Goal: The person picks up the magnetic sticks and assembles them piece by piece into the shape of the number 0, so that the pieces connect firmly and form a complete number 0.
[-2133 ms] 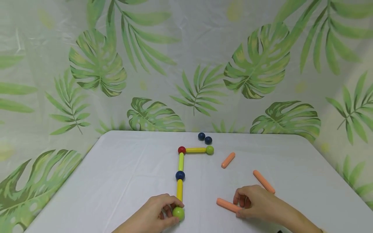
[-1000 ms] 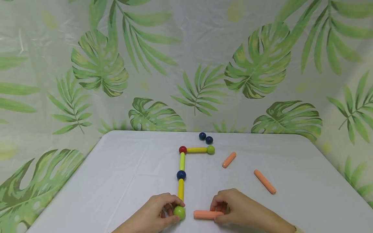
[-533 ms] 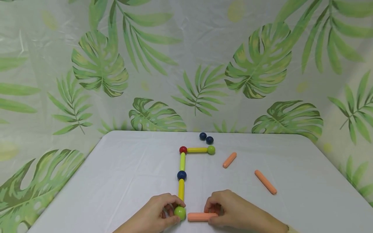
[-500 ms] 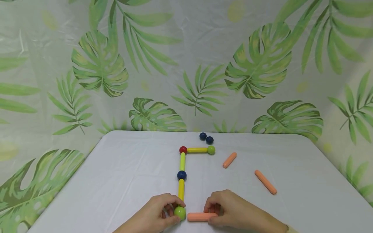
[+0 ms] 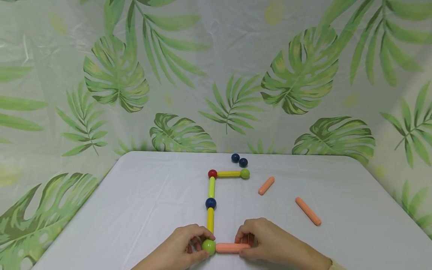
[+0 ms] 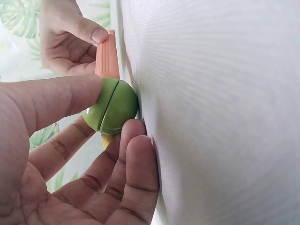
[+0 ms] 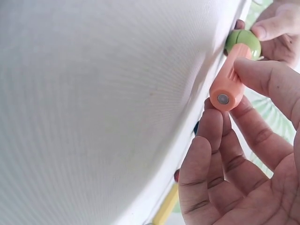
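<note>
My left hand [image 5: 182, 243] holds a green ball [image 5: 209, 247] between thumb and fingers at the near end of a chain of sticks and balls. In my right hand [image 5: 266, 240] an orange magnetic stick [image 5: 229, 248] is pinched, its left end meeting the green ball. A round metal disc shows in the stick's free end in the right wrist view. From the green ball a yellow stick [image 5: 210, 219] runs away to a blue ball [image 5: 210, 203], then a lime stick [image 5: 212, 187], a red ball [image 5: 212, 173], another yellow stick [image 5: 228, 174] and a second green ball [image 5: 245, 173].
Two loose orange sticks, a shorter one [image 5: 266, 185] and a longer one [image 5: 308, 211], lie on the right of the white table [image 5: 152, 187]. Two dark blue balls [image 5: 239, 160] sit near its back edge. A leaf-print cloth [image 5: 182, 75] hangs behind.
My right hand has brought the orange stick leftward and turned it level, closing the gap to the green ball. The left hand has stayed on that ball.
</note>
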Available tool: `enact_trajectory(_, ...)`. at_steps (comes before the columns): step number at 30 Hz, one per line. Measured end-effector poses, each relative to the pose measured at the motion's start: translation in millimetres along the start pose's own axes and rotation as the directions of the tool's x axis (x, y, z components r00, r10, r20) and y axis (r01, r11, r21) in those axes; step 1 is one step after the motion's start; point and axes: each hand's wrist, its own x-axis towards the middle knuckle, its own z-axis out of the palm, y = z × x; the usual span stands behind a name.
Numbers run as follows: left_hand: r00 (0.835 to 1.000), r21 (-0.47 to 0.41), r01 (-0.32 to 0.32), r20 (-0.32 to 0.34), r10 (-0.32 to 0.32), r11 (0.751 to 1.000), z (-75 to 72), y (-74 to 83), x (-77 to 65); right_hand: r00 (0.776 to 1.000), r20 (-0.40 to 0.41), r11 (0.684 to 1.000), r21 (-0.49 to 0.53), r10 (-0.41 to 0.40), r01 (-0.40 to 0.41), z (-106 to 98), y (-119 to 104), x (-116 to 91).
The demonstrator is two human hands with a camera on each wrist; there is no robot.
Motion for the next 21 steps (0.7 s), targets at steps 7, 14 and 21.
enact_trajectory(7, 1.0, -0.004, 0.008, 0.0, -0.008, 1.0, -0.2, 0.1, 0.6, 1.0, -0.002, 0.999, -0.022, -0.025, 0.024, -2, 0, 1)
enact_trajectory(14, 1.0, -0.012, 0.018, -0.011, -0.019, 1.0, 0.4, 0.3, 0.5, 1.0, 0.026, 1.0, -0.01, 0.009, -0.009, -6, 0, 2)
enact_trajectory(21, 1.0, -0.012, 0.024, -0.017, -0.025, 1.0, 0.9, 0.4, 0.3, 1.0, -0.008, 0.999, -0.051, -0.001, 0.0, -30, -4, 8)
